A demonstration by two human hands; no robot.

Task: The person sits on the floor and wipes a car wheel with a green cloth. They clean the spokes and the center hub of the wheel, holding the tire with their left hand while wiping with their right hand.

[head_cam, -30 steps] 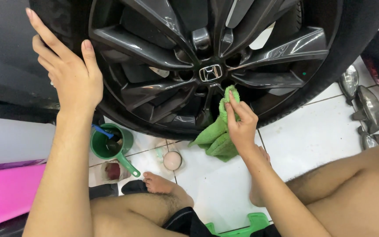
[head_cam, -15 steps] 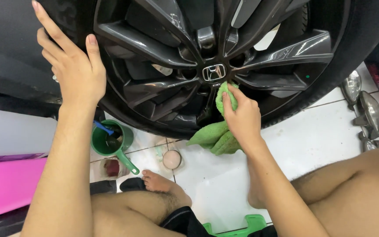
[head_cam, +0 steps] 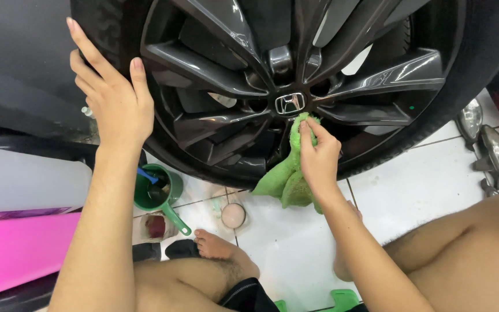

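You are in a car wash or detailing bay, crouched low on a white tiled floor beside a car. A dark alloy wheel in its black tyre fills most of your view, with dark bodywork to the left. Cleaning gear lies around your feet: a green scoop cup with a brush in it, a small round tin and a pink container. Chrome car parts rest on the tiles at the right.
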